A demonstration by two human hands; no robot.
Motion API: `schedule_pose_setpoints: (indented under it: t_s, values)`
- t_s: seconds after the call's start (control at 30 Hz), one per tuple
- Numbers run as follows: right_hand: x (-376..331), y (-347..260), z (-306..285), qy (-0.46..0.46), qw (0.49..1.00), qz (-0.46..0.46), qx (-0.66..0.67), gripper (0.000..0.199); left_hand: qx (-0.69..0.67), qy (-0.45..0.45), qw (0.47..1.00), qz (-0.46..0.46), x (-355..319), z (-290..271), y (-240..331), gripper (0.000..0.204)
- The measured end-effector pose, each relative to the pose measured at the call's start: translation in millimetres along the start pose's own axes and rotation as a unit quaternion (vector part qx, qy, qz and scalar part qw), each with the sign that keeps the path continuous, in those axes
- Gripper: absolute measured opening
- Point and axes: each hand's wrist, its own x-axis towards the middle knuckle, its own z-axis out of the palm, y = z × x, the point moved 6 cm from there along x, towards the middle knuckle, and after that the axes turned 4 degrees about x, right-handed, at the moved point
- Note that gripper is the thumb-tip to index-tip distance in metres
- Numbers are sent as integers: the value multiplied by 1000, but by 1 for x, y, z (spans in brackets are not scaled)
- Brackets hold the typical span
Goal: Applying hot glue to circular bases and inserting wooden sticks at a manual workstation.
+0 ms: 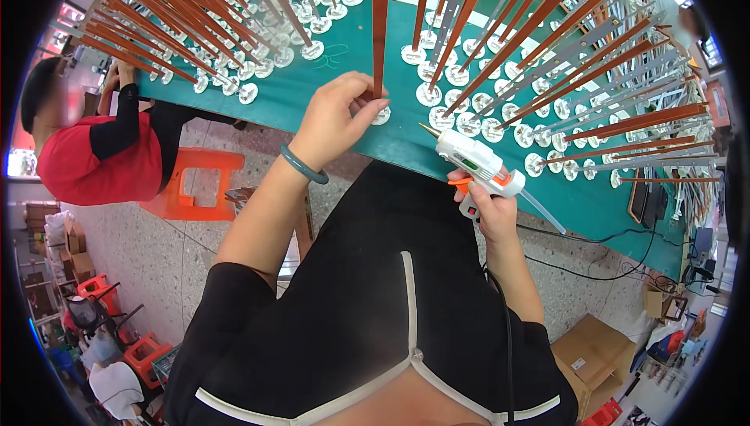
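We see the scene evenly and brightly lit from overhead, with only soft shadows on the flat green work table (344, 74); fisheye distortion bends its straight edge, the black rim vignettes the corners, and far edges blur while the centre stays sharp

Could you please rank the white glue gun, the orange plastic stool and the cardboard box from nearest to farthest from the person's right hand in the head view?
1. White glue gun, held in the right hand.
2. Cardboard box, on the floor, lower right.
3. Orange plastic stool, far left.
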Motion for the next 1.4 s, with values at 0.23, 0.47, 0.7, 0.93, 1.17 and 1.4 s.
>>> schedule_pose_setpoints:
  t_s: [0.23, 0.47, 0.7, 0.93, 1.17, 1.4]
  values:
    - [10, -5, 24, -29, 988, 38, -145, 35, 36, 33, 998, 45, 3, -7, 3, 10]
    - [30, -5, 37, -19, 976, 21, -215, 21, 66, 14, 995, 69, 5, -9, 3, 11]
    - [40, -8, 47, -8, 968, -7, -252, 23, 85, -9, 992, 90, 11, -9, 8, 12]
    - [43, -8, 50, -6, 963, -12, -270, 26, 86, -11, 991, 102, 12, -9, 9, 12]
    - [45, -17, 57, 1, 947, -52, -317, 27, 82, -7, 992, 100, 12, -8, 9, 13]
    - [45, -11, 54, 4, 952, 5, -307, 29, 85, -3, 991, 100, 11, -9, 7, 14]
